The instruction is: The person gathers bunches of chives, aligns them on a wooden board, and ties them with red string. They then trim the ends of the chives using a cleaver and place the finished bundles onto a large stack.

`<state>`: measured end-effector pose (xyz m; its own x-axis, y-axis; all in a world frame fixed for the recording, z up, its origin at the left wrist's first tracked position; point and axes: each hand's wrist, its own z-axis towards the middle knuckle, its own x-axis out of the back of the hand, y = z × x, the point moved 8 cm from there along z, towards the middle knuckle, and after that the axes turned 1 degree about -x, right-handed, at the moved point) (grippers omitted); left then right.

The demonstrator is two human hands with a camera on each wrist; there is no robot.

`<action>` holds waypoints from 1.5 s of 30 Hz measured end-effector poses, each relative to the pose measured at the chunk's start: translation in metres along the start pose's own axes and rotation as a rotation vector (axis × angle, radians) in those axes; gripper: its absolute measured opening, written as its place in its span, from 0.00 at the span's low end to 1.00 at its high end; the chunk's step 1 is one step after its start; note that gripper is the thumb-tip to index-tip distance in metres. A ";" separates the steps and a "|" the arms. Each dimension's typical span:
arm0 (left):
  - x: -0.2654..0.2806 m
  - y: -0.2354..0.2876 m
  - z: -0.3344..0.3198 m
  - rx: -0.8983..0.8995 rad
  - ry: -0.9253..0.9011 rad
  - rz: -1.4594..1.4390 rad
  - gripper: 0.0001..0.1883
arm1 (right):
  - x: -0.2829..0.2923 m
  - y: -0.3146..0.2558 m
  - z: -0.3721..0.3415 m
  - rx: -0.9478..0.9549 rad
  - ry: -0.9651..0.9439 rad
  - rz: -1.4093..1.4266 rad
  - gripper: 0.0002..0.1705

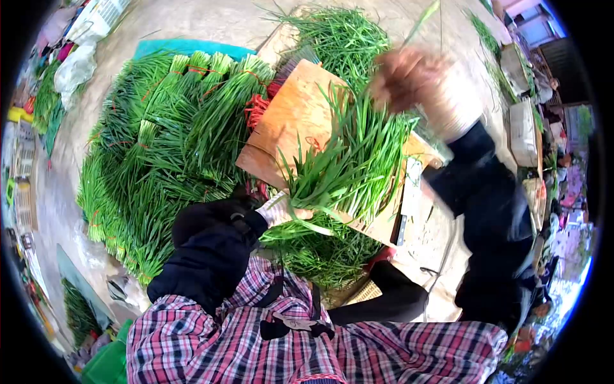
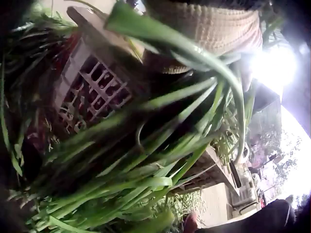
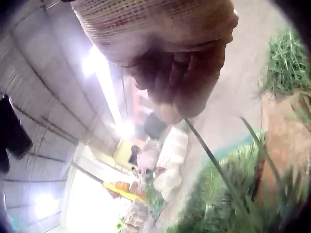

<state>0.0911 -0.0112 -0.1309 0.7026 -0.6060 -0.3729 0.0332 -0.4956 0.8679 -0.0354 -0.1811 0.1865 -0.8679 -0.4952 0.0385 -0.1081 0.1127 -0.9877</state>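
My left hand (image 1: 286, 211), in a pale knitted glove, grips a loose bunch of garlic chives (image 1: 377, 166) at its near end. The bunch slants away to the upper right across a wooden board (image 1: 294, 121). In the left wrist view, long chive leaves (image 2: 146, 179) cover most of that hand's fingers. My right hand (image 1: 409, 80) is raised over the far end of the bunch and blurred. Its thumb and fingers pinch a single chive stalk (image 3: 209, 155), as the right wrist view shows. A knife (image 1: 401, 227) with a black handle lies along the board's right edge.
Red-banded chive bundles (image 1: 153, 153) are piled on the left over a teal sheet (image 1: 192, 46). Red ties (image 1: 256, 110) hang beside the board. More loose chives (image 1: 339, 32) lie behind it, others (image 1: 326, 256) below. A plastic crate (image 2: 97, 85) shows under the board.
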 end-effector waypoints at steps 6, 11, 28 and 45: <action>0.006 -0.015 -0.002 0.017 -0.013 0.029 0.19 | 0.206 -0.165 -0.011 0.472 0.788 -0.066 0.21; 0.001 -0.019 0.002 0.032 -0.030 -0.035 0.22 | 0.258 -0.178 -0.023 0.379 0.937 -0.655 0.22; -0.033 0.142 -0.135 -0.312 0.430 -0.256 0.16 | -0.172 0.104 -0.172 0.549 0.286 -1.241 0.11; -0.012 0.221 -0.182 -0.888 0.516 -0.569 0.10 | -0.078 0.223 -0.335 -0.086 0.602 -0.437 0.19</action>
<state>0.2196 -0.0002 0.1257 0.6245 -0.0117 -0.7809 0.7764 0.1179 0.6191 -0.1542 0.1715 0.0138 -0.8501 0.0438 0.5249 -0.5197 0.0926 -0.8493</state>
